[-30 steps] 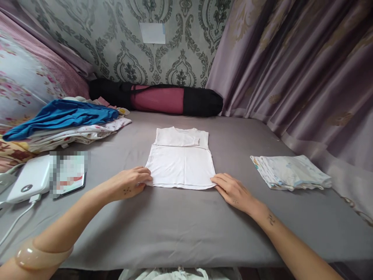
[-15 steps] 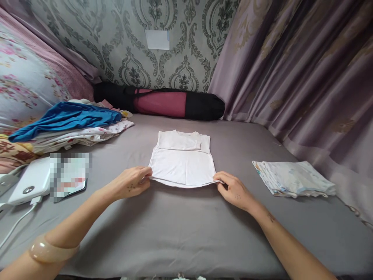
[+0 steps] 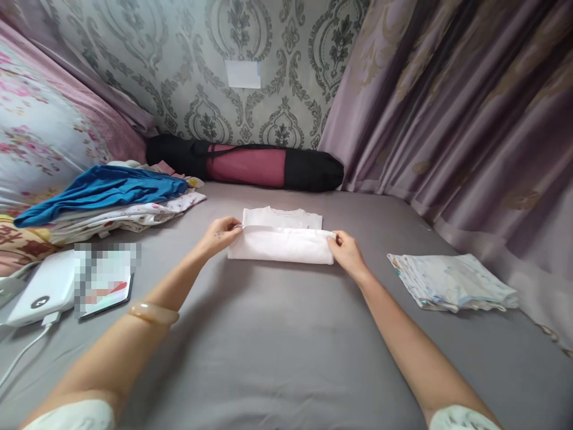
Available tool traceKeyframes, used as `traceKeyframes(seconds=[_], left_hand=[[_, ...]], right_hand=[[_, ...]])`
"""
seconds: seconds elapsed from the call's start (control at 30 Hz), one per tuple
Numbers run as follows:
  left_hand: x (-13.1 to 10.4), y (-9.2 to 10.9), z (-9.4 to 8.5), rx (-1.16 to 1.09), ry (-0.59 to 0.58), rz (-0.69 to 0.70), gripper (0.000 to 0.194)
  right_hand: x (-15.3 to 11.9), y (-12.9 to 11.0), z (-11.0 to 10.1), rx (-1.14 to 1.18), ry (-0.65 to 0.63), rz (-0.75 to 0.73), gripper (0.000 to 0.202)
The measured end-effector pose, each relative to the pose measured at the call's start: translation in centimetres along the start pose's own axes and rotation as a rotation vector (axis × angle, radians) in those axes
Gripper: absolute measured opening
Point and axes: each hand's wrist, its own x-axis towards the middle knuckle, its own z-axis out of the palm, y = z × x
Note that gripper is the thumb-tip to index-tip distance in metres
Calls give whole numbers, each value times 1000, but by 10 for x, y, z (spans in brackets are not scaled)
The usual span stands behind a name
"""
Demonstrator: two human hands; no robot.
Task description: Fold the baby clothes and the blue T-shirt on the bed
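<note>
A small white shirt (image 3: 280, 245) lies on the grey sheet in the middle, its lower part turned up over itself. The neckline and upper edge show beyond the fold. My left hand (image 3: 222, 235) pinches the raised edge at its left corner. At the right corner, my right hand (image 3: 347, 249) pinches the same edge between thumb and fingers. A pale bangle (image 3: 153, 313) sits on my left forearm.
Folded pale cloths (image 3: 452, 282) lie at the right. On the left are heaped clothes with a blue garment (image 3: 111, 184), a white power bank (image 3: 47, 288) with a cable, and a phone (image 3: 107, 295). Behind lies a black and red bag (image 3: 246, 166).
Both hands have moved away from me, carrying the shirt's near edge up and over its upper part. The shirt now looks shorter, and the sleeves' cuffs have come into view.
</note>
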Motion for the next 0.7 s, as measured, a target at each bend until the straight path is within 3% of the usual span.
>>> traceKeyframes(seconds=[0.17, 0.37, 0.7], left_hand=[[36, 2, 17, 77, 62, -77, 35], [64, 4, 33, 237, 109, -130, 33], [94, -3, 46, 262, 157, -143, 32]], right_hand=[[33, -9, 16, -266, 35, 139, 28], [53, -17, 30, -478, 13, 244, 32], [74, -19, 44, -607, -24, 218, 34]])
